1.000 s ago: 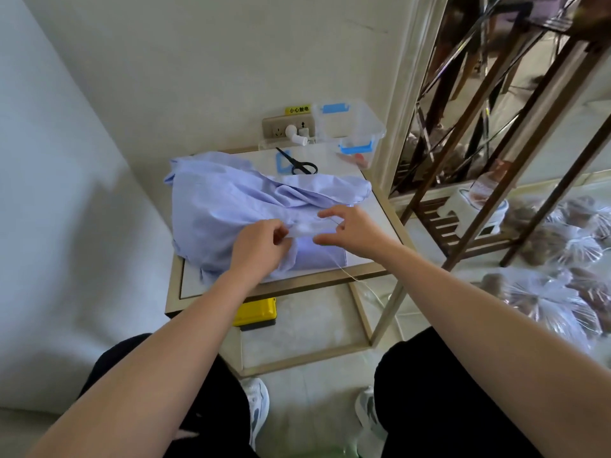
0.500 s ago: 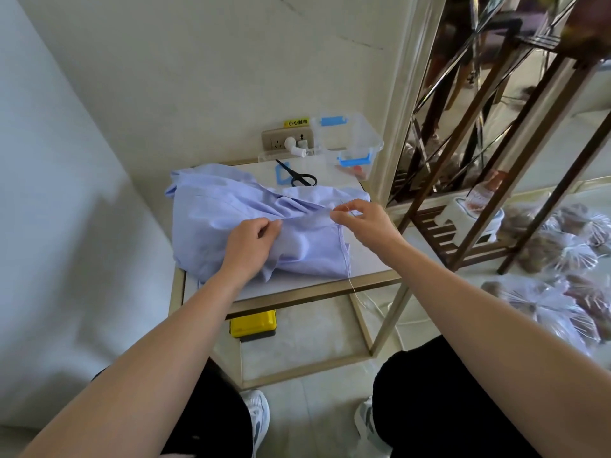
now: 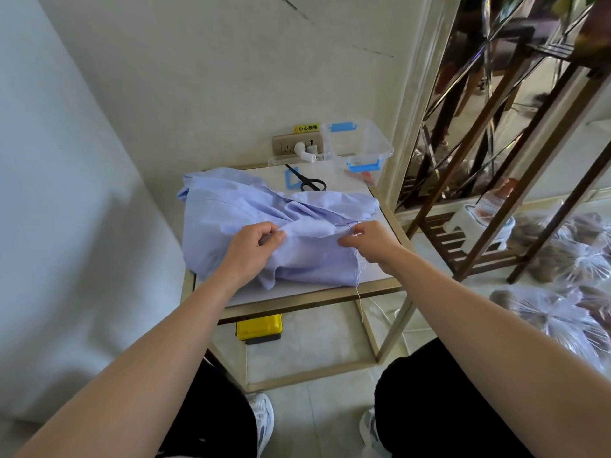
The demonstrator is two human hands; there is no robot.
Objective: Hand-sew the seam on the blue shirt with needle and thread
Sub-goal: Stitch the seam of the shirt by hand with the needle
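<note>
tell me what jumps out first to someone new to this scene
The crumpled blue shirt sprawls over the small table, with the left hand and right hand pinching its folded edge. A white thread hangs from beside the right hand past the table's front rim. Black scissors lie behind the shirt, by a clear plastic box.

Yellow label above wall socket: "小心触电"
</note>
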